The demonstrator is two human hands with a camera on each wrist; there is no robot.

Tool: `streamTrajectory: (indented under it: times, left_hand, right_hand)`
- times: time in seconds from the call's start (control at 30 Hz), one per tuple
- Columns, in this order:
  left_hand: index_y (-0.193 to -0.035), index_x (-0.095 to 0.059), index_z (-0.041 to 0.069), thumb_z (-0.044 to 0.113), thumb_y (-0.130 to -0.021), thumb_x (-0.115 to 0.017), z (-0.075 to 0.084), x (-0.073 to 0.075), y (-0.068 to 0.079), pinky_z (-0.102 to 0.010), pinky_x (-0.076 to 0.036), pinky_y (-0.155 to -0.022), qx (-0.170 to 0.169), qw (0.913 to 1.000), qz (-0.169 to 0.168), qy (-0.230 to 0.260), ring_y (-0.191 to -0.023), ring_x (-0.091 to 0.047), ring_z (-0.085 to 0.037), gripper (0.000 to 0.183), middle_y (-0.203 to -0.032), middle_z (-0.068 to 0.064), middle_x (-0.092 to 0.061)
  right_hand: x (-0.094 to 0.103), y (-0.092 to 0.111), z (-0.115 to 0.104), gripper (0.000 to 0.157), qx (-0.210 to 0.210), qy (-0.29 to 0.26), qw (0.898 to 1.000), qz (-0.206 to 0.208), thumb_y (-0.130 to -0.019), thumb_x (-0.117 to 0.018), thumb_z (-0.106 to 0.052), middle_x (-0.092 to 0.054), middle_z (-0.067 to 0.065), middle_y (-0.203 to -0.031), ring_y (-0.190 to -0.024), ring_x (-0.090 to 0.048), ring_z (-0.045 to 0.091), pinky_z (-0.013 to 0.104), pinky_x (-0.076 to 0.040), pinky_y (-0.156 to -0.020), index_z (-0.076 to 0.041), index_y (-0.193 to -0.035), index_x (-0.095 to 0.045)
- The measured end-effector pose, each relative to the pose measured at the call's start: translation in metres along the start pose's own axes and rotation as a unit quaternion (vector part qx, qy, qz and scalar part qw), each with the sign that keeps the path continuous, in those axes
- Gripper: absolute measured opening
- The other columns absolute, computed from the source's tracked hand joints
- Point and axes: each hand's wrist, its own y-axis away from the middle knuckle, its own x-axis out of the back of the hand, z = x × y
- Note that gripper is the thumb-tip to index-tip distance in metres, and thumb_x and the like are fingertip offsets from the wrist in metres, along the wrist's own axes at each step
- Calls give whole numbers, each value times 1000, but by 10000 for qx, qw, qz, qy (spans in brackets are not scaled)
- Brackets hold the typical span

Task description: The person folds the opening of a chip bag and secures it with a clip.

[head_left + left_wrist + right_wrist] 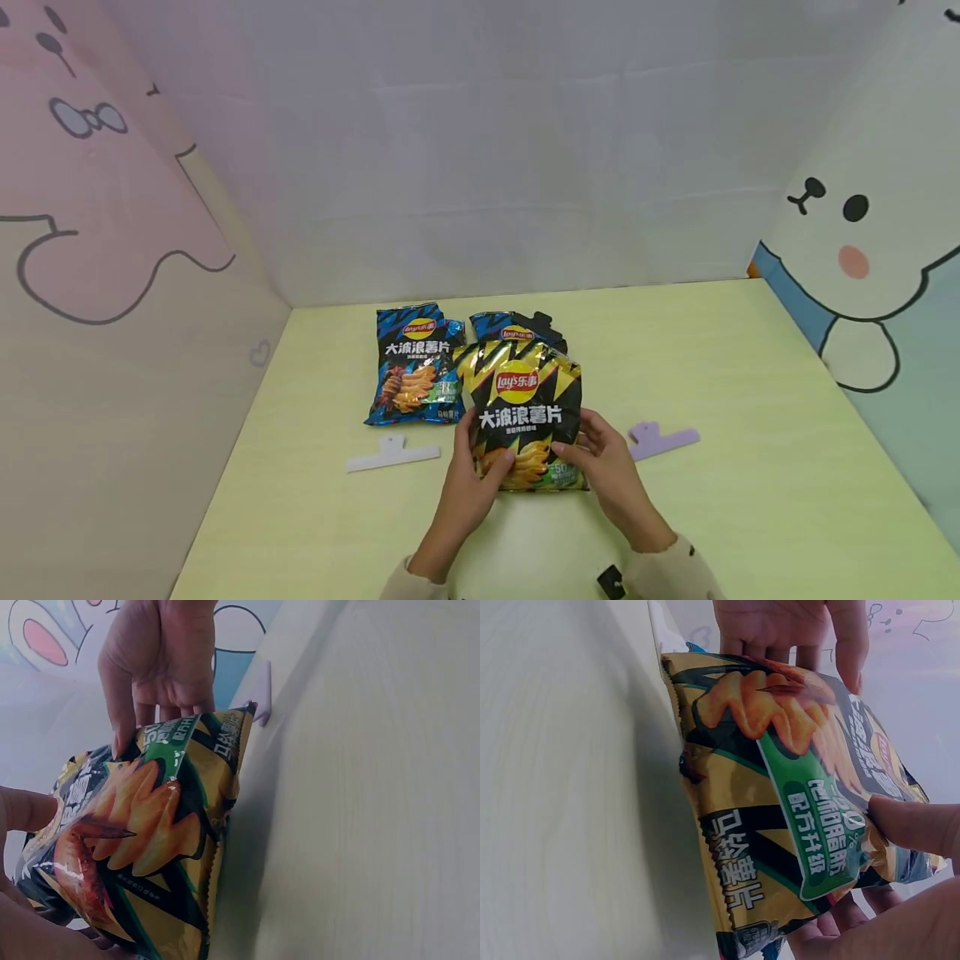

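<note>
Though mostly black and yellow, a glossy chip bag with red logo.

1. Ahead of me stands a back wall, pale greyish lilac, with faint creases running across it.
2. On my left, a side wall carries a pink cartoon figure, a grey bow and a small heart.
3. On my right, another wall shows a white cartoon face with a round pink cheek, above a blue patch.
4. My worktop is pale yellow-green, finely grained up close, and meets the back wall along a straight edge.
5. The light is soft and fairly even.
</note>
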Motion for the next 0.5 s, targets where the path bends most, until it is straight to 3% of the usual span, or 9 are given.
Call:
streamTrajectory:
  times: [0.23,0.5]
  left_hand:
    - [-159,-17,10,33,-98,-65,-8,1,3,-61,-30,-119,138,9998,138,40,-149,-33,-44,81,-163,-22,-28]
    - [-159,-18,14,35,-98,-64,-10,1,-4,-63,-36,-114,93,9997,138,-191,-145,-40,-43,79,-161,-22,-34]
  right_hand:
    - [1,-3,10,57,-8,139,9997,-222,-91,-71,-4,-59,19,-137,-115,-62,22,19,-55,-84,-7,-144,-49]
    - [9,-12,11,57,301,322,9976,-539,-96,-69,-20,-60,19,-139,-114,-63,12,18,-54,-91,-10,-147,-45]
